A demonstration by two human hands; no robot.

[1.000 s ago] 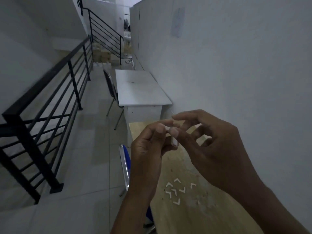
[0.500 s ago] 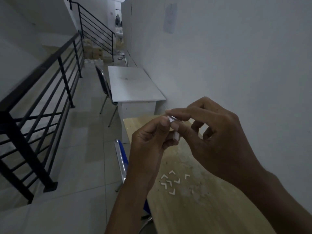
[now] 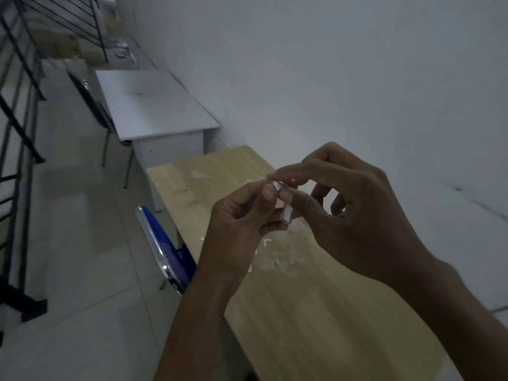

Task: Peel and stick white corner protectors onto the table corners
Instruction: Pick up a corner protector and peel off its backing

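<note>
Both hands meet above the wooden table (image 3: 316,312). My left hand (image 3: 236,232) pinches a small white corner protector (image 3: 286,210) between thumb and fingers. My right hand (image 3: 354,213) pinches the same piece at its upper end with thumb and index finger. Loose white corner protectors (image 3: 266,242) lie on the tabletop just below the hands, mostly hidden behind my left hand. The table's far left corner (image 3: 149,170) is in view and bare.
A blue chair with a chrome frame (image 3: 165,251) stands against the table's left edge. Beyond is a white desk (image 3: 154,105) with a dark chair (image 3: 90,97) beside it. A black railing (image 3: 19,133) runs along the left; a white wall (image 3: 330,64) borders the right.
The view has swung down and right, so more tabletop shows. Both hands still pinch the protector and sit lower, now covering most of the loose pieces.
</note>
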